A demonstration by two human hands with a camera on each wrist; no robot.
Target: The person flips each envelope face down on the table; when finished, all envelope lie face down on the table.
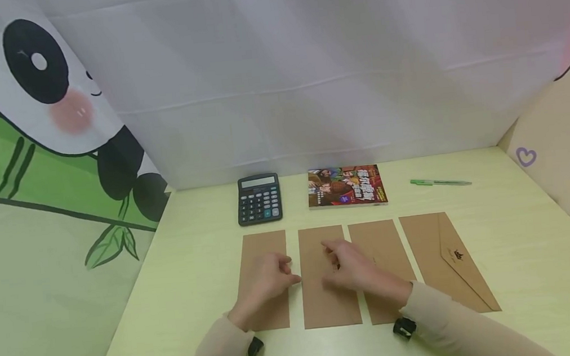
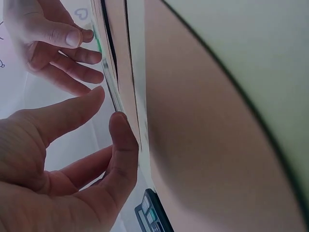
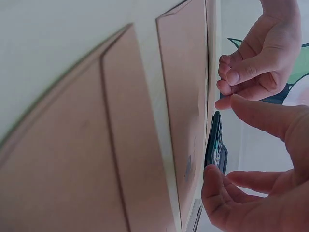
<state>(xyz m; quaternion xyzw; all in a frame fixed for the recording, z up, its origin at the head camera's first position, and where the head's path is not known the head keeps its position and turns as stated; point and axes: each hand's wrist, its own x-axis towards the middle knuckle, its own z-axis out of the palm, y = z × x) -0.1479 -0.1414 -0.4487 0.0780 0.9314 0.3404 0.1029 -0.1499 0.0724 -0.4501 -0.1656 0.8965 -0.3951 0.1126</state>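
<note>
Several brown paper envelopes lie in a row, long sides running away from me. My left hand (image 1: 264,284) is over the leftmost envelope (image 1: 265,243), its thumb and fingers bent and parted with nothing between them. Above the second envelope (image 1: 329,310) is my right hand (image 1: 351,267), also holding nothing; thumb and fingertips stand apart in the right wrist view. The third envelope (image 1: 379,237) is partly under the right forearm. On the rightmost envelope (image 1: 423,245) a slanted flap and a small dark crown print show. Whether either hand touches the paper, I cannot tell.
Behind the envelopes lie a black calculator (image 1: 258,199), a colourful book (image 1: 347,186) and a green pen (image 1: 440,182) on the pale table (image 1: 185,254). A white cloth (image 1: 307,85) hangs at the table's back edge; printed panels stand at both sides.
</note>
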